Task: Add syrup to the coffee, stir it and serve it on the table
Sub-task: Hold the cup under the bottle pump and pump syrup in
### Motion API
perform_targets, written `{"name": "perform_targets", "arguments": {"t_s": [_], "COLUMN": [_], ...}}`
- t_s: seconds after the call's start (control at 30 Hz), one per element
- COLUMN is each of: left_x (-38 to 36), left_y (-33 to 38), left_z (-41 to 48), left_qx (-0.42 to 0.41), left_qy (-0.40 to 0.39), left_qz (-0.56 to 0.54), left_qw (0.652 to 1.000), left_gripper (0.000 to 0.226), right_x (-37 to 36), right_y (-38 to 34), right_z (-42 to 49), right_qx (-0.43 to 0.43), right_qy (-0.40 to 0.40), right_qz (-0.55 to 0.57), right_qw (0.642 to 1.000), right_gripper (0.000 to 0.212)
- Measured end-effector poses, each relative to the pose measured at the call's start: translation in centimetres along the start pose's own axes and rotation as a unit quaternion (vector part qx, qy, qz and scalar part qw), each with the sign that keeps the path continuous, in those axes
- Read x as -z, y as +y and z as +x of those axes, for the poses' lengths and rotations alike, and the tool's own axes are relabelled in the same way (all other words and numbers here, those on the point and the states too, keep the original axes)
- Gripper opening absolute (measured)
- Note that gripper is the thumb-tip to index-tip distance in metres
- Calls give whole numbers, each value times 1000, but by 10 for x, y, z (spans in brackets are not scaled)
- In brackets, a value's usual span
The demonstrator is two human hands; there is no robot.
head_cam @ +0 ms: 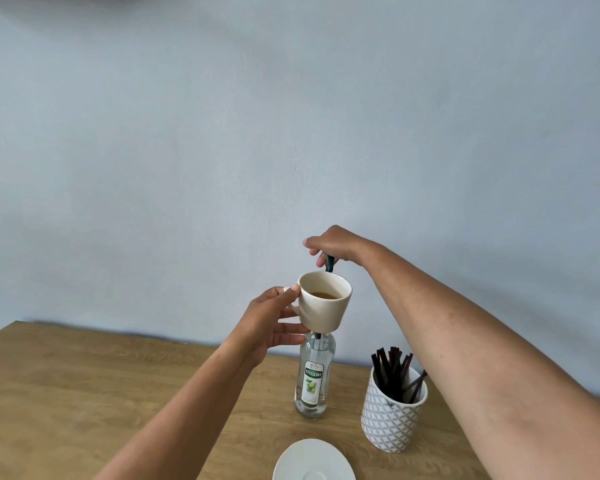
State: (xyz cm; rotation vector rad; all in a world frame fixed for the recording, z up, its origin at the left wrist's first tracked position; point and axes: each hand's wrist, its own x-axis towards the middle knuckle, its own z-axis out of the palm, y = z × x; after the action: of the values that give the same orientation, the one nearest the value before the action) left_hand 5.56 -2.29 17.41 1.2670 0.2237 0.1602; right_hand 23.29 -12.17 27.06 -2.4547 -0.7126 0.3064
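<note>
A clear syrup bottle point(312, 379) with a green and white label stands on the wooden table point(84, 393). My left hand point(274, 323) holds a cream coffee cup point(324, 303) by its handle, lifted in front of the bottle's neck, with brown coffee inside. My right hand point(333, 249) rests on top of the bottle's dark green pump point(329, 263), which pokes up just behind the cup's rim. The pump's spout is hidden by the cup. A white saucer point(314, 460) lies at the near table edge.
A patterned grey and white holder point(392, 417) with several dark stir sticks point(394, 372) stands to the right of the bottle. A plain pale wall rises behind the table. My right forearm crosses above the holder.
</note>
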Motion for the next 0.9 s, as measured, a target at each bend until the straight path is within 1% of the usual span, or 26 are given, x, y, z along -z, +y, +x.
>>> {"name": "perform_targets", "arguments": {"t_s": [0.17,0.37,0.67,0.8,0.9], "left_x": [2,4,3,3,4], "left_y": [-3,-6,-8,-8,-9], "left_z": [4,10,14,12,11], "left_qx": [4,6,6,6,7], "left_qy": [-1,-4,-7,-6,-5], "left_qz": [-5,-13,-10,-8,-11], "left_qw": [1000,1000,1000,1000,1000], "left_gripper": [26,24,24,23,22], "right_x": [0,-4,-10,-10,-7], "right_y": [-1,1,2,5,7], "right_z": [1,-1,3,4,3], "right_qx": [2,-23,-36,-31,-6], "right_qy": [-7,-24,-34,-19,19], "right_qz": [-1,9,5,12,44], "right_qw": [1000,999,999,999,999], "right_gripper": [49,37,38,39,50]}}
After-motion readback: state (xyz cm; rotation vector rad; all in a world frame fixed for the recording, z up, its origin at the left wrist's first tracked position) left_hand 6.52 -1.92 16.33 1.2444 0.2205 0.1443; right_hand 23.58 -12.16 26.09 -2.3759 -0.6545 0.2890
